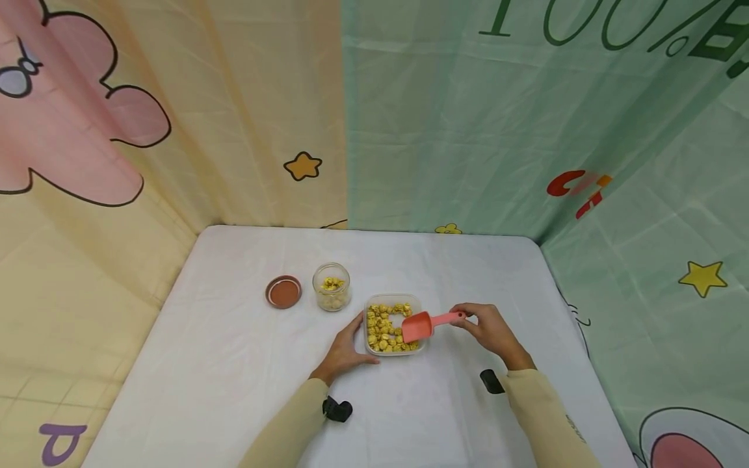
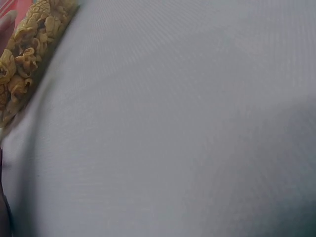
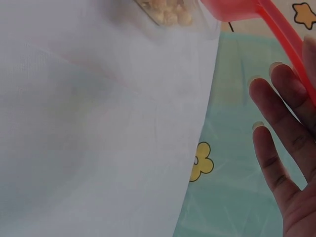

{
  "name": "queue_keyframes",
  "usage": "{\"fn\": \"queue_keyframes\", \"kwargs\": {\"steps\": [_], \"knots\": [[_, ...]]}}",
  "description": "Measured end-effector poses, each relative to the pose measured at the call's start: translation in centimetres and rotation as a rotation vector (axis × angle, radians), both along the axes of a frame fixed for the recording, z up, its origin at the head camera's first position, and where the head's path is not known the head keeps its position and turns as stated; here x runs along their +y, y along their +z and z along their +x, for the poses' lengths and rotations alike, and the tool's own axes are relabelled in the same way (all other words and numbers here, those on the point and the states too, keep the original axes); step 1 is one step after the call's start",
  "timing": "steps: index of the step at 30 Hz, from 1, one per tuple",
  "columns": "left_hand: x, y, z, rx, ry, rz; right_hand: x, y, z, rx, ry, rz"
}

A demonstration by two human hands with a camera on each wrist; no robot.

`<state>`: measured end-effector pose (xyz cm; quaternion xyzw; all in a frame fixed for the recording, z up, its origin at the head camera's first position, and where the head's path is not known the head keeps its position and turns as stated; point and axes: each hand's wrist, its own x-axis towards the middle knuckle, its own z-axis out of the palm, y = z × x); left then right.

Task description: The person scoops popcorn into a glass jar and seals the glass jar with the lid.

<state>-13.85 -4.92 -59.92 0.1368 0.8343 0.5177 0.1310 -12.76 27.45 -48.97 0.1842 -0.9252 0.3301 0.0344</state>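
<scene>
Scoop (image 1: 418, 326) over a tub (image 1: 393, 299) of popcorn (image 1: 383, 342)

My left grip (image 1: 345, 351) has thumb and fingers apart, resting against the tub on the table (image 1: 234, 370). Right grip (image 1: 488, 330)'s pinching the scoop by its handle. Farther back: jar (image 1: 320, 278) with some popcorn, lid (image 1: 283, 292) beside it.

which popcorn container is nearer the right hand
The rectangular tub, where the right hand holds the pink scoop; the round jar stands farther back, beside the brown lid.
</scene>
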Motion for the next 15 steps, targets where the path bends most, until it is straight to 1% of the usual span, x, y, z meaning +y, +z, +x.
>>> {"fn": "queue_keyframes", "kwargs": {"steps": [7,15], "knots": [[0.4,0.0,-0.3,-0.007,0.012,-0.002,-0.6,1.1,0.1,-0.001,0.04,0.055],[0.6,0.1,-0.6,-0.035,0.02,-0.01,-1.5,3.0,0.1,-0.016,0.088,0.145]]}}
